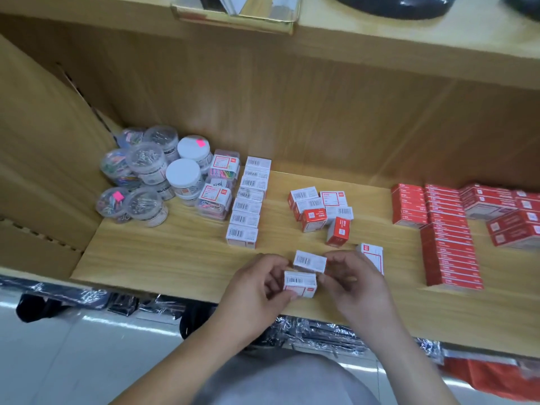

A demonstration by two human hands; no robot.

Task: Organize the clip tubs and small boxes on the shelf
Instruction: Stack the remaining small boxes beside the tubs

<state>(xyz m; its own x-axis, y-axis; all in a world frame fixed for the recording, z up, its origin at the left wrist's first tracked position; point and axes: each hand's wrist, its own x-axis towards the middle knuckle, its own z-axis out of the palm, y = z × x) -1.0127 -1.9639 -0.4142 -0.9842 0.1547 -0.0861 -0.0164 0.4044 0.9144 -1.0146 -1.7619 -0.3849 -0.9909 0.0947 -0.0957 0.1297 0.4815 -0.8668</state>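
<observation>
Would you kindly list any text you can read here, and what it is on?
None can be read.
Small white boxes: barcodes and red-framed labels, print too small.
Red boxes: white print blurred.
Tubs: labels blurred.
Handwritten tag on clear box: blurred.

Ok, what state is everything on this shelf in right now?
Left hand: grips the near white box.
Right hand: pinches the far white box.
Box row: aligned, barcodes up.
Loose boxes: jumbled, facing different ways.
Clip tubs: lidded, clustered.
Red boxes: stacked in rows.
</observation>
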